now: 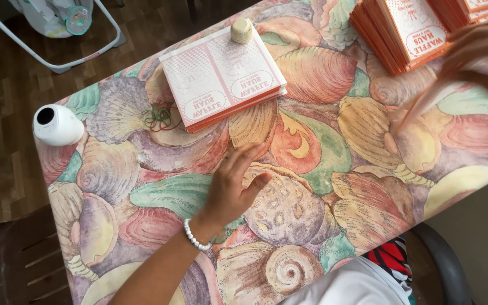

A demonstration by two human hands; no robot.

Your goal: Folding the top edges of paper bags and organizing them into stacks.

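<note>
My left hand (234, 186) lies flat on the table (142, 226), fingers (243, 158) spread and holding nothing, a white bead bracelet (195, 237) at the wrist; its fingertips point toward a stack of pink-and-white printed cards (221, 76) lying just beyond them, near the table's far edge. A small cream-coloured round cap (242, 30) sits on the stack's far corner, and a tangle of green and red rubber bands (159, 118) rests on the shell-patterned cloth beside the stack's left corner. My right hand (481, 53), blurred with motion near the table's far right corner, is closed on a thin orange-edged card (425, 101) that slants down toward the cloth. Behind it I see several thicker orange stacks of cards (408, 34) standing along the far right corner. A white round camera-like device (57, 125) perches at the table's left edge. Dark wooden flooring (7, 85) shows beyond the table.
</note>
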